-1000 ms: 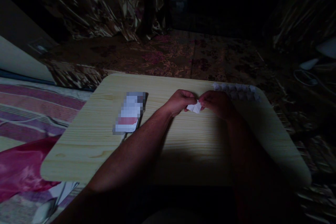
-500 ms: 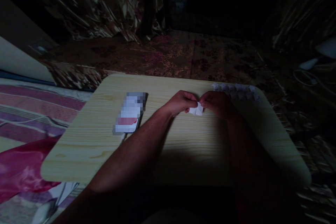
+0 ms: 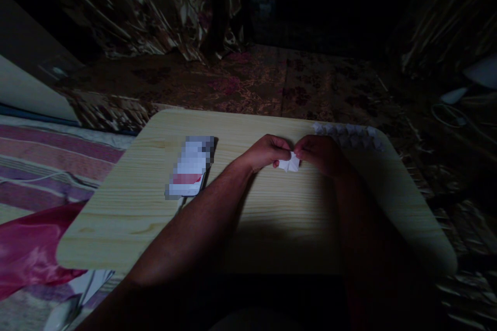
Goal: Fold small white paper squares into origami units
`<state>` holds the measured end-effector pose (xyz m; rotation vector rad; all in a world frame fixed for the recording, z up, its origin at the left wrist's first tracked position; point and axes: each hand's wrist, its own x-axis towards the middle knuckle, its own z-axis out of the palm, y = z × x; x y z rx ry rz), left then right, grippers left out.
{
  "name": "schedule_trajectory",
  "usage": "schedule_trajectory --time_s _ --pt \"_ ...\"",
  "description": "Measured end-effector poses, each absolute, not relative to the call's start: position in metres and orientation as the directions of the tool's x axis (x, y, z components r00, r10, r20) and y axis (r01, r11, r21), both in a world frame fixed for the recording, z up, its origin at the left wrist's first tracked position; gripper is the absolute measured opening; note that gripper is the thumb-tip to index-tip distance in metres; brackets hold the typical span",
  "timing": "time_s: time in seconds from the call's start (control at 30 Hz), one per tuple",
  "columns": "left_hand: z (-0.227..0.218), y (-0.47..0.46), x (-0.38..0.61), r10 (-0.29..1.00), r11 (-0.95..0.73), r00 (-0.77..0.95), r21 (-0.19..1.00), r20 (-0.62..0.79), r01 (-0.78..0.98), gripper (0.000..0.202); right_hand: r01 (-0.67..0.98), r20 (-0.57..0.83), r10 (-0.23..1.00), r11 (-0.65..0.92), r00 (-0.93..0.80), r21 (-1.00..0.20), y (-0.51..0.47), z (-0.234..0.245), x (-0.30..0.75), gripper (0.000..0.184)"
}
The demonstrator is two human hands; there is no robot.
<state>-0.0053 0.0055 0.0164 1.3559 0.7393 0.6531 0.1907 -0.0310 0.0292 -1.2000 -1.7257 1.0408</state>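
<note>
A small folded piece of white paper [image 3: 289, 162] with crease lines is pinched between both hands above the table. My left hand [image 3: 269, 151] is closed on its left side, thumb on top. On the upper right edge, the fingertips of my right hand [image 3: 316, 153] are closed on it. Several small folded paper pieces [image 3: 355, 133] sit in two rows just beyond my right hand, which partly hides them.
The pale wooden table [image 3: 128, 191] has rounded corners. A phone [image 3: 191, 165], its screen blurred out, lies on the left with a cable [image 3: 179, 206] at its lower end. A striped bed cover [image 3: 54, 160] and a shiny pink cloth [image 3: 34, 248] lie left of the table.
The hands keep their pinch on the paper, and a bit more of its creased face shows. The whole view has shifted very slightly.
</note>
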Motion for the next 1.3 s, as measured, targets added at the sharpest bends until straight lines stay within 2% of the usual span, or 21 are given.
schedule_trajectory --time_s 0.57,1.03,1.3 --pt "0.0161 0.0057 -0.0056 0.764 0.080 0.637 0.995 -0.098 0.058 0.006 0.357 0.144 0.954 0.234 -0.262 -0.904 -0.0331 0.0337 0.1893 0.013" --pt "0.0160 0.0071 -0.0091 0.720 0.095 0.686 0.994 -0.108 0.057 0.008 0.244 0.189 0.921 0.282 -0.342 -0.928 -0.0334 0.0296 0.1913 0.008" --pt "0.0195 0.0058 -0.0092 0.707 0.114 0.698 0.992 -0.117 0.051 0.009 0.218 0.166 0.897 0.274 -0.410 -0.937 -0.0331 0.0285 0.1935 0.007"
